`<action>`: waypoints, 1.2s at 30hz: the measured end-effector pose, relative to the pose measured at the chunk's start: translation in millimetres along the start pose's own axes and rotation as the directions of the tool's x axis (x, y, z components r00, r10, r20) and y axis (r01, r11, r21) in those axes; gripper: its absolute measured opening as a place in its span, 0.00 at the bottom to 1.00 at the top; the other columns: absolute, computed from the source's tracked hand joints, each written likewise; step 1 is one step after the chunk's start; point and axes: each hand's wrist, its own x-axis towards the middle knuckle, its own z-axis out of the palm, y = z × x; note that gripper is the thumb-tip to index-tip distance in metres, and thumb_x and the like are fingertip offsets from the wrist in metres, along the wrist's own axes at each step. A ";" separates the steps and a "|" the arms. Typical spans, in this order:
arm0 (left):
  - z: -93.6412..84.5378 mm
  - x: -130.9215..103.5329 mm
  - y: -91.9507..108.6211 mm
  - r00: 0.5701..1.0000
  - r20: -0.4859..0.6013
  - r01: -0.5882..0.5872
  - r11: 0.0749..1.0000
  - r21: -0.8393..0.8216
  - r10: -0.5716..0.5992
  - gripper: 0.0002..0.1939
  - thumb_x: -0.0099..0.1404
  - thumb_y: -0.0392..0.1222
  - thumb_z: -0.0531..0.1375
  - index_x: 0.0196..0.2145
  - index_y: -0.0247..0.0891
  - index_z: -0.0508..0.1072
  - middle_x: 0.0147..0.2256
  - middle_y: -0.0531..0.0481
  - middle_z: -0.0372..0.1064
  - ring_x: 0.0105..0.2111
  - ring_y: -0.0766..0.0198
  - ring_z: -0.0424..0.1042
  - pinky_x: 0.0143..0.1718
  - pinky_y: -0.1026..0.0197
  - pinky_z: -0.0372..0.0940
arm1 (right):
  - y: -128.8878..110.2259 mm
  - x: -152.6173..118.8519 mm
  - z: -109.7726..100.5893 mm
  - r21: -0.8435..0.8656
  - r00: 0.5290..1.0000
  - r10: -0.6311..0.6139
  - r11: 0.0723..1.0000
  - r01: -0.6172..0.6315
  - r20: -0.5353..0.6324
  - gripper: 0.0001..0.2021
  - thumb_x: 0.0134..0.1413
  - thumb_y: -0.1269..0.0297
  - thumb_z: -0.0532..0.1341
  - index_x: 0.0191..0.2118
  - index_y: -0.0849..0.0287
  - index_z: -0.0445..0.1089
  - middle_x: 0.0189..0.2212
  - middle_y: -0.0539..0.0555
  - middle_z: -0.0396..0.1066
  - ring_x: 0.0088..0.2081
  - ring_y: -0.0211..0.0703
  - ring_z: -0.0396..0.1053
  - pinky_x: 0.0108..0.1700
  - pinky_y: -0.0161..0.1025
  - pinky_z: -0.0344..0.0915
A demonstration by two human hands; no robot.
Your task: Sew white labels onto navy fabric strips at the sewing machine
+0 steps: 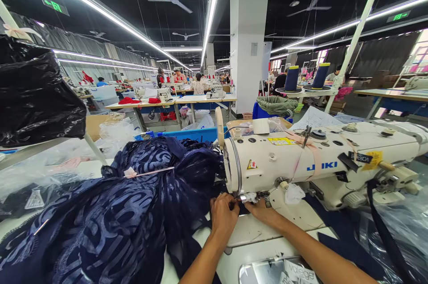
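Closest to you, by the near edge of the white tabletop (229,262), a shiny tray (256,273) sits between your arms. White labels (297,270) lie on it, and one says "valege".

A big heap of dark blue cloth (100,221) with a curly pattern fills the left side of the tabletop. It runs over to the left end of the sewing machine (274,154), where you have both hands.

Your left hand (223,212) has its fingers bent in at the side of the cloth, but I cannot tell if they pinch it. Your right hand (262,211) lies low under the machine's head. Its fingertips are hidden, so I cannot tell what they hold.

The machine is cream, with blue letters on its front. Clear plastic (406,217) lies toward the right edge of the tabletop. A shiny black bag (36,96) hangs high over the left side.

Past the far edge there is a blue bin (197,134). Two blue thread cones (291,79) stand up high behind the machine. Farther back are a white pillar (249,39), red cloth (129,100) on a second tabletop (192,100), and people (198,85) sitting.
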 end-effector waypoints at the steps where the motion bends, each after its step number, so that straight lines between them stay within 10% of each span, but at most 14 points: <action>1: -0.1 0.0 0.1 1.000 0.000 0.000 1.000 -0.001 0.000 0.08 0.52 0.29 0.54 0.22 0.37 0.70 0.26 0.52 0.69 0.32 0.61 0.67 0.34 0.60 0.54 | -0.7 -0.7 0.8 -0.013 1.000 -0.010 1.000 0.010 0.009 0.16 0.52 0.71 0.48 0.40 0.53 0.70 0.29 0.53 0.73 0.30 0.47 0.70 0.36 0.45 0.69; 36: 3.7 1.0 -5.4 1.000 -0.017 -0.015 0.999 -0.038 0.014 0.08 0.53 0.30 0.54 0.21 0.37 0.70 0.23 0.53 0.67 0.27 0.64 0.66 0.30 0.63 0.56 | -10.0 -13.1 16.8 -0.299 0.998 -0.061 0.952 0.057 -0.004 0.22 0.53 0.78 0.45 0.45 0.50 0.67 0.24 0.54 0.72 0.27 0.48 0.69 0.35 0.49 0.65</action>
